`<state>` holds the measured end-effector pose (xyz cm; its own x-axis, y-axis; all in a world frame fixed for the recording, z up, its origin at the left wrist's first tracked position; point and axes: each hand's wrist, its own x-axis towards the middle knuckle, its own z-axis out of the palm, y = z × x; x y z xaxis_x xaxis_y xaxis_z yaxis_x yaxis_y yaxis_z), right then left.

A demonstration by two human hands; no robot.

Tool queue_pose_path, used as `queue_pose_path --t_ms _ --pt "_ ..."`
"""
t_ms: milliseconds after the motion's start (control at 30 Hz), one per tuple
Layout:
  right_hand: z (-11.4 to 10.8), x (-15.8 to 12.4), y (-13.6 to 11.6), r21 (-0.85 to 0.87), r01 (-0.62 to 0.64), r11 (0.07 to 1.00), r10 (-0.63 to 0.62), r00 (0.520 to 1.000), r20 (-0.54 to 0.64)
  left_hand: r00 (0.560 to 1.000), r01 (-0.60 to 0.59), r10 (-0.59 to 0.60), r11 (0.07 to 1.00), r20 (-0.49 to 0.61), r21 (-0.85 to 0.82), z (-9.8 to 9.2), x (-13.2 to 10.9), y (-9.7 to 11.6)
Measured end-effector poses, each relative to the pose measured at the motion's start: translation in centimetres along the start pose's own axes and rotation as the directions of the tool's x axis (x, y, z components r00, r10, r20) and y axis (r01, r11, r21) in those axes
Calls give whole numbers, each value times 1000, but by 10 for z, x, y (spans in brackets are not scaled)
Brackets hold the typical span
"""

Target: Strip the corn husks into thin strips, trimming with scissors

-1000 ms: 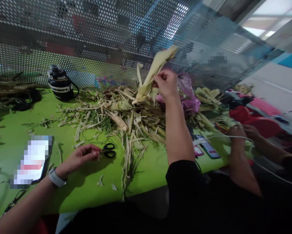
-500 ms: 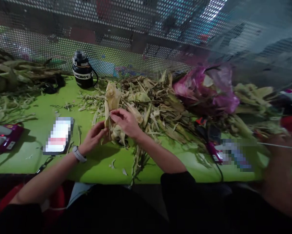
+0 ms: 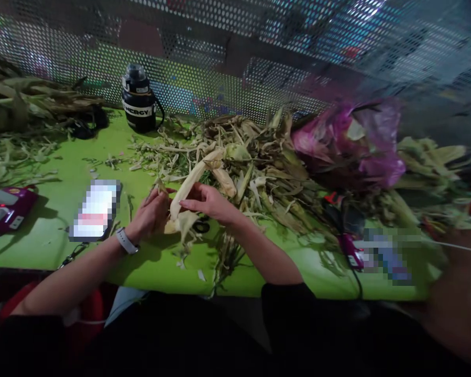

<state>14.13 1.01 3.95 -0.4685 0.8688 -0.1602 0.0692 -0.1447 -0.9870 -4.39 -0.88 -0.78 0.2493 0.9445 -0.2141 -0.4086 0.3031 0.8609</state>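
Observation:
My left hand (image 3: 152,213), with a white watch strap at the wrist, is closed with its fingers curled in. A small pale husk tip pokes out above it; the rest of what it grips is hidden. My right hand (image 3: 214,204) pinches a long pale strip of corn husk (image 3: 192,180) between thumb and fingers. That strip slants up and away over the green table (image 3: 156,267), curling at its far end. Torn, crumpled husk (image 3: 185,226) hangs below, between the hands. A dark round object (image 3: 201,225) lies partly hidden beneath my right hand.
A heap of dry corn husks (image 3: 274,183) spreads behind and right, beside a pink plastic bag (image 3: 349,141). A black bottle (image 3: 139,102) stands by the perforated panel. Left lie a phone (image 3: 96,209) and a purple power strip (image 3: 13,209). Another person's arm (image 3: 457,283) is at right.
The pale husk, upright and bunched before, now leans away to the right as a long strip. My left hand has closed tighter, and my right hand is slightly lower. The view has shifted a little.

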Motion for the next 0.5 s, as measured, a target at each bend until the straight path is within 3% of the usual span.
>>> queue_pose_path --t_ms 133,233,267,333,400,433,467,500 --pt "0 1 1 -56 3 998 -11 990 -143 990 -44 21 986 140 163 1 -4 3" --pt "3 0 3 -73 14 997 -29 977 -209 948 -295 222 883 227 365 -1 -7 6" --pt "4 0 4 -87 24 996 -43 973 -225 910 -409 332 813 247 415 -2 -7 7" --pt "6 0 8 -131 56 990 -88 963 -253 787 -610 554 628 272 484 -5 -8 8" --pt "9 0 13 -184 99 978 -146 952 -267 676 -696 678 457 290 553 -7 -8 9" --pt "11 -1 15 -211 122 970 -177 947 -267 655 -695 697 406 290 593 -7 -8 10" --pt "12 -2 17 -238 147 960 -208 943 -259 669 -676 684 399 290 619 -7 -7 11" --pt "14 -3 18 -268 174 948 -240 940 -241 720 -639 632 440 289 630 -7 -6 12"
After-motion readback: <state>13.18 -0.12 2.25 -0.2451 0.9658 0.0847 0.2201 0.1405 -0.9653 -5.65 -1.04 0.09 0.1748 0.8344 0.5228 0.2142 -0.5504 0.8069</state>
